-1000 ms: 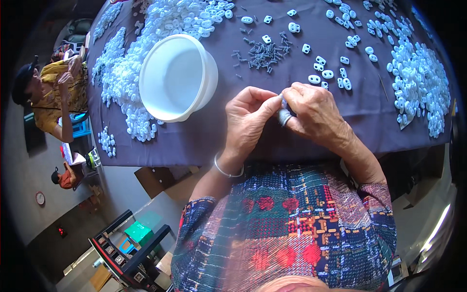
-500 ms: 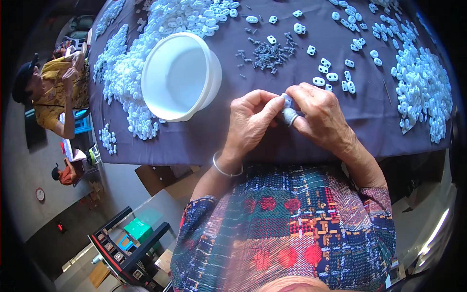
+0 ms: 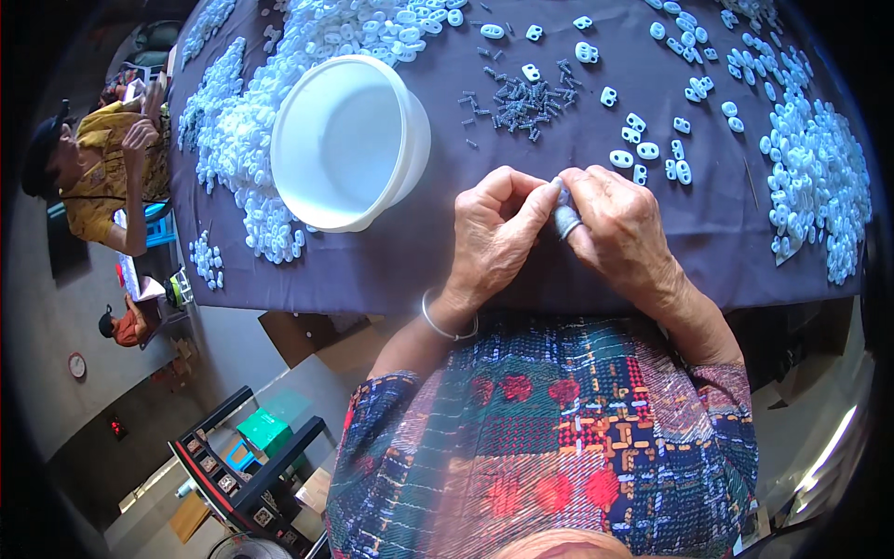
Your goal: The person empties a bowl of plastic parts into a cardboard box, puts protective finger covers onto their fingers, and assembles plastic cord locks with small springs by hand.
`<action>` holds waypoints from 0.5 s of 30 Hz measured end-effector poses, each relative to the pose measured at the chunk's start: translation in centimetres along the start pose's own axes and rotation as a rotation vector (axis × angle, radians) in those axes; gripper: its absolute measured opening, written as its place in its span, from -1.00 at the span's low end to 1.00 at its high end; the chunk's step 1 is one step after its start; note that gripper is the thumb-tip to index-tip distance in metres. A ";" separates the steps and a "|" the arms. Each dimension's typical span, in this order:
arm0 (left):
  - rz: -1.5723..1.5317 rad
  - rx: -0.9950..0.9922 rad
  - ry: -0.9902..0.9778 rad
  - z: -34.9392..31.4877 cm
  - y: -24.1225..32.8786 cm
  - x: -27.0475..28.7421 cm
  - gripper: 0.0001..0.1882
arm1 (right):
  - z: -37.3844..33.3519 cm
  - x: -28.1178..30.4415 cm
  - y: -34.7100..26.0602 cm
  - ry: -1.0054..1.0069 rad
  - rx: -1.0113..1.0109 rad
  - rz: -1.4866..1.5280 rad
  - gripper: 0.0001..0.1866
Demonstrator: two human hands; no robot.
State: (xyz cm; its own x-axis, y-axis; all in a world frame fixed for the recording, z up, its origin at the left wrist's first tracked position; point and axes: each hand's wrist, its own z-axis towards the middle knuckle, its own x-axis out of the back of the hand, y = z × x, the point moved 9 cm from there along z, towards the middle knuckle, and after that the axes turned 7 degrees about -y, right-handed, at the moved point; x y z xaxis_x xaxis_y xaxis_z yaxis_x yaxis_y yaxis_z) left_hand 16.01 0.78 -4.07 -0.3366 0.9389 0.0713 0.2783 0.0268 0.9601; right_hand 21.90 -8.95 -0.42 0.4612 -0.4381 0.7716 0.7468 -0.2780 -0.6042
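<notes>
My left hand (image 3: 503, 228) and my right hand (image 3: 622, 228) meet over the near part of the dark tablecloth, thumbs and forefingers pinched together. Between the fingertips is a small white plastic piece (image 3: 562, 197), mostly hidden by the fingers. A pale grey wrap (image 3: 566, 221) circles one finger of my right hand. Just beyond the hands lie loose white oval pieces with two holes (image 3: 648, 150). Farther off is a heap of small grey metal screws or pins (image 3: 533, 104), with one white piece (image 3: 531, 72) at its edge.
A round white plastic tub (image 3: 414, 140) stands left of my hands. Big heaps of white oval pieces lie at the left (image 3: 233, 121) and right (image 3: 815, 177). A thin needle-like rod (image 3: 751, 182) lies at right. Another person in a yellow top (image 3: 107, 158) sits at far left.
Both hands have shifted slightly right in the picture, and their fingertips have drawn closer together. The white piece between them is now more covered. The table view has shifted a little too.
</notes>
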 end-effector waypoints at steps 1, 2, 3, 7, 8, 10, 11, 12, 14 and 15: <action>-0.001 0.002 -0.001 0.1 -0.2 -0.1 -0.87 | 0.0 0.0 0.0 -0.001 -0.002 0.000 -0.73; 0.021 -0.031 0.008 0.1 0.0 0.0 -0.87 | 0.0 0.1 -0.2 0.017 -0.007 -0.026 -0.73; 0.042 -0.063 0.017 0.1 0.3 0.0 -0.87 | 0.0 0.3 -0.2 0.035 -0.012 -0.053 -0.72; 0.040 -0.044 0.002 0.1 0.1 -0.2 -0.86 | 0.0 0.1 0.1 -0.005 -0.017 -0.035 -0.72; 0.048 -0.054 0.018 0.1 0.1 -0.1 -0.88 | 0.0 0.2 -0.1 0.007 0.009 -0.036 -0.73; 0.056 -0.062 0.031 0.1 0.2 0.0 -0.90 | 0.1 0.4 -0.2 0.021 0.030 -0.037 -0.74; 0.067 -0.061 0.028 0.0 0.1 0.1 -0.90 | 0.2 0.3 -0.2 0.007 0.041 -0.012 -0.75; 0.078 -0.060 0.026 0.0 0.1 0.1 -0.91 | 0.3 0.2 -0.2 -0.006 0.052 0.013 -0.76; 0.081 -0.080 0.023 0.0 0.0 0.0 -0.89 | 0.3 0.1 -0.2 -0.004 0.052 0.038 -0.76; 0.085 -0.102 0.023 0.0 0.1 0.1 -0.87 | 0.3 0.1 -0.2 -0.001 0.056 0.063 -0.76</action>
State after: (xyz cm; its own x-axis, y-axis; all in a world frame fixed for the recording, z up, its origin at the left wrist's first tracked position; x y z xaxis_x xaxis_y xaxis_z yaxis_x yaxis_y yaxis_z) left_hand 16.02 0.84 -3.93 -0.3366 0.9282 0.1583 0.2144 -0.0882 0.9728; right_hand 21.93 -8.73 -0.14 0.5083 -0.4526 0.7327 0.7420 -0.2017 -0.6393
